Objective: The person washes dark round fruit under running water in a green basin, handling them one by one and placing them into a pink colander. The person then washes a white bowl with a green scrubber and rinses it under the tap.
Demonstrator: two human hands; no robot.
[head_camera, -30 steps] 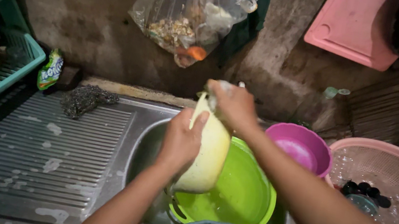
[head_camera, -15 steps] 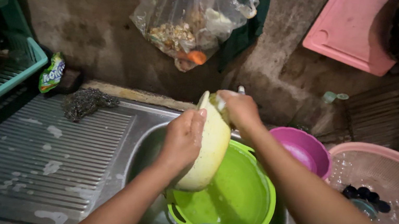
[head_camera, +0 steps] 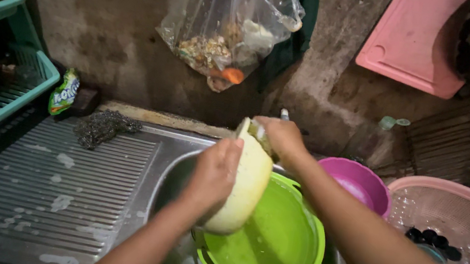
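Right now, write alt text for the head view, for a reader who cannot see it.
Two bare hands hold a pale cream bowl tilted on edge over a lime green basin in a steel sink: the left hand against its face, the right hand at its top rim. A magenta bowl and pink basket sit to the right.

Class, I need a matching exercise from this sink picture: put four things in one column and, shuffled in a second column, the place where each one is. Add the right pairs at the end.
Things
1. clear plastic bag
2. scouring pad
3. green basin
4. pale yellow bowl

Places
A. in the sink, under the hands
B. hanging on the wall above the sink
C. held between the left hand and the right hand
D. lying at the back of the ribbed drainboard

Pairs: 1-B, 2-D, 3-A, 4-C
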